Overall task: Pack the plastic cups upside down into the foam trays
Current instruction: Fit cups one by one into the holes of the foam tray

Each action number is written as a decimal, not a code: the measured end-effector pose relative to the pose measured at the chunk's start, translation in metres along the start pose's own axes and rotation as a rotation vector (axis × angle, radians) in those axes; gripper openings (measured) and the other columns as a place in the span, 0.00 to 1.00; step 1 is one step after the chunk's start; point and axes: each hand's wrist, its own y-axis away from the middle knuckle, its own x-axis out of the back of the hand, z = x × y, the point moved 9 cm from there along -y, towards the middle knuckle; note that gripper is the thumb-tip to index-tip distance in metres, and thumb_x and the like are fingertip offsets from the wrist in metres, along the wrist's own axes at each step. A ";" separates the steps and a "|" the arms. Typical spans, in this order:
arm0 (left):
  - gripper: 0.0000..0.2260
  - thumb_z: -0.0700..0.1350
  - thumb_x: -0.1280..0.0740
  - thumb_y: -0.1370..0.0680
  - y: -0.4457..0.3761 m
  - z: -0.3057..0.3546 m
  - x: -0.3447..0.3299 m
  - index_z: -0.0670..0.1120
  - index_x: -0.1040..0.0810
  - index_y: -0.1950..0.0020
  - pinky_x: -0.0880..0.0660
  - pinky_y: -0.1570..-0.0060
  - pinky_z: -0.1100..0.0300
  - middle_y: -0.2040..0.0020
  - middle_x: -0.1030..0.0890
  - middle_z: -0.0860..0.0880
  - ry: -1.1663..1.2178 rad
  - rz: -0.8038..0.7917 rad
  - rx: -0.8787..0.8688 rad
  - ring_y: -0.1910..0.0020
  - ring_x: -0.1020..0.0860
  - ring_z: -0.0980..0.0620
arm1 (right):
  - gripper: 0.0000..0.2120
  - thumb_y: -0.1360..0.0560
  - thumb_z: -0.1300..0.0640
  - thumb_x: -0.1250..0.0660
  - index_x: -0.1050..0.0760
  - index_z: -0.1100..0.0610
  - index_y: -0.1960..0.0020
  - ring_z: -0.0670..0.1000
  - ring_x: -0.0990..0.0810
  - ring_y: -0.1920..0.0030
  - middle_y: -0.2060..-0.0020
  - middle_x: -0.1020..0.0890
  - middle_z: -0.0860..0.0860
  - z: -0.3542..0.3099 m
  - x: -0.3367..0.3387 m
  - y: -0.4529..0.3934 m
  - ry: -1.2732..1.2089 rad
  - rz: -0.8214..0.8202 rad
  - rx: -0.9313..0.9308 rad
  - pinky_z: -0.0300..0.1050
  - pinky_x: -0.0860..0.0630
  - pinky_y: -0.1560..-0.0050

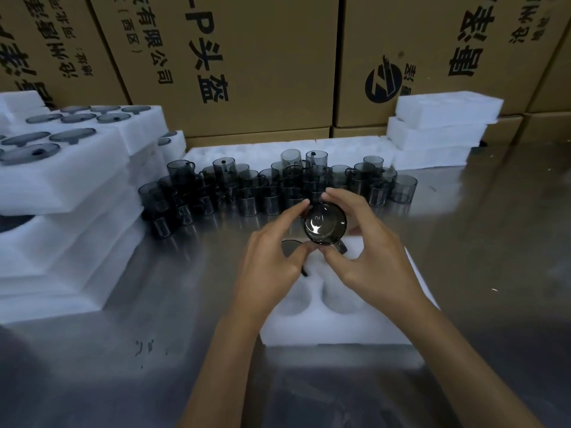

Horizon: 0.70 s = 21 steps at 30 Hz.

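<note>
Both hands grasp one smoky dark transparent plastic cup [325, 223], bottom up, above the white foam tray [336, 319] near on the steel desk [123, 350]. The left hand [272, 261] pinches its left side; the right hand [367, 257] curls around its right. Another cup [292, 247] seems already seated, partly hidden behind the left fingers.

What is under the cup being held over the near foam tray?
Under the held cup lies the foam tray, with two empty pockets showing nearer. The pocket directly beneath is covered by cup and hands.

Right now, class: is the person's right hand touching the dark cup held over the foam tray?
Touching. The head view shows the right hand with fingers curled round the dark cup, thumb at its lower edge.
</note>
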 end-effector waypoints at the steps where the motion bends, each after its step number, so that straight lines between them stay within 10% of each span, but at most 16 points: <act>1: 0.28 0.42 0.27 0.24 0.000 0.001 -0.003 0.58 0.30 0.26 0.28 0.33 0.58 0.36 0.20 0.59 -0.004 -0.013 -0.003 0.34 0.25 0.63 | 0.34 0.27 0.59 0.25 0.34 0.39 0.27 0.42 0.24 0.35 0.35 0.24 0.35 0.004 0.002 0.000 -0.031 -0.001 -0.024 0.46 0.23 0.37; 9: 0.23 0.57 0.41 0.17 0.005 0.005 -0.028 0.58 0.36 0.22 0.26 0.40 0.47 0.40 0.18 0.54 -0.199 -0.206 -0.059 0.47 0.20 0.52 | 0.26 0.27 0.61 0.24 0.23 0.49 0.32 0.41 0.17 0.48 0.47 0.15 0.43 0.046 0.015 0.001 -0.419 0.034 -0.343 0.39 0.20 0.52; 21: 0.30 0.50 0.31 0.21 0.005 -0.004 -0.034 0.64 0.39 0.23 0.27 0.39 0.48 0.40 0.23 0.58 -0.279 -0.205 -0.038 0.40 0.31 0.59 | 0.25 0.28 0.62 0.23 0.23 0.47 0.34 0.38 0.21 0.43 0.44 0.17 0.41 0.057 -0.001 0.006 -0.336 -0.141 -0.416 0.24 0.28 0.49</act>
